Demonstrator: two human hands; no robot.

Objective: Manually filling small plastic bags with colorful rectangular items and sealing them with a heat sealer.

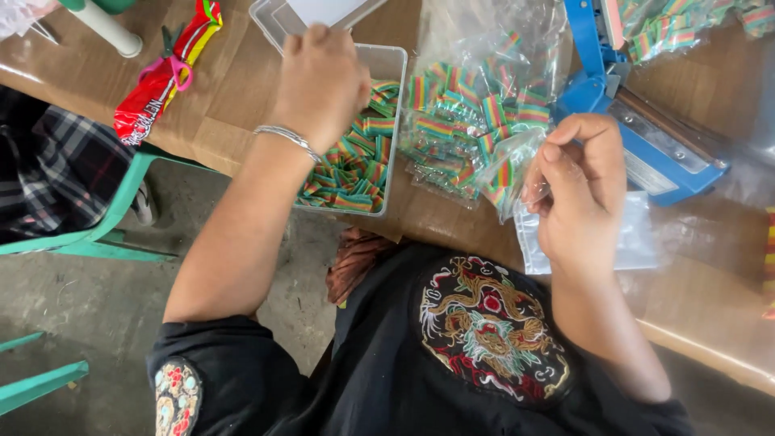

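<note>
Here, starting at the far left of my head view, I see a dark plaid cloth (48,165) draped over a green chair (113,218). Next, on the brown table (234,89), lies a red packet (157,85) with pink-handled scissors (171,64) resting on it. Moving right, my left hand (321,81), a silver bracelet (286,139) on its wrist, hovers over the clear plastic tray (387,60) of rainbow-striped candy strips (355,173); its fingers are curled downward, and I cannot tell whether they grip anything. Just beside the tray sits a heap of small clear packets of the same candy (468,121). Further right, my right hand (577,190) is closed in a pinch on a small clear bag (517,173) holding a few striped pieces, with more empty clear bags (638,238) lying under it. Behind it stands a blue heat sealer (638,121), and more striped candy (678,28) lies at the top right.
</note>
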